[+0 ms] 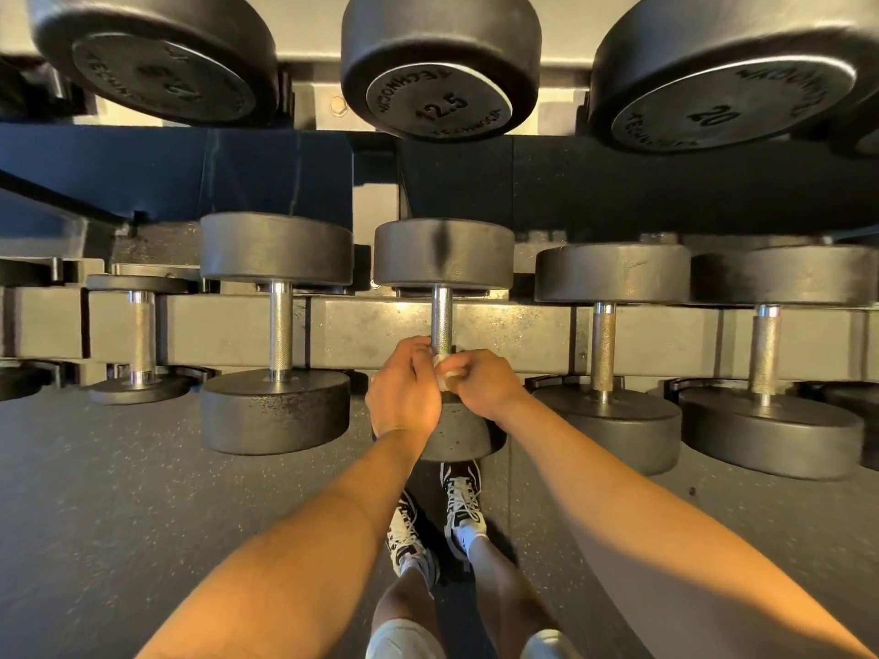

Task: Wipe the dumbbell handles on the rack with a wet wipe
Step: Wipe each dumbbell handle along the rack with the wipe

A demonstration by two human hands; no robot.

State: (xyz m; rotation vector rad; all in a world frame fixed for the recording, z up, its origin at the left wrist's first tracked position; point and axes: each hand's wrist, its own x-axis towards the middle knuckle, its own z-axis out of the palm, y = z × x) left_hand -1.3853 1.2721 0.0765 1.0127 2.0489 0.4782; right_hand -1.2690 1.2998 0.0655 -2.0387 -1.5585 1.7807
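Warm indoor light, bright patch on rack rail [380,321], deep shadow above it, fisheye bending at edges

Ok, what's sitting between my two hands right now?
In the head view, the crumpled wipe, bunched at the near end of the dumbbell handle; left hand and right hand both grip it.

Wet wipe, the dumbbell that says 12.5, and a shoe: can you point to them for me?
wet wipe [447,368], head view, on its crumpled white middle.
12.5 dumbbell [440,109], head view, on its round end face by the number.
shoe [460,499], head view, on the white laces.
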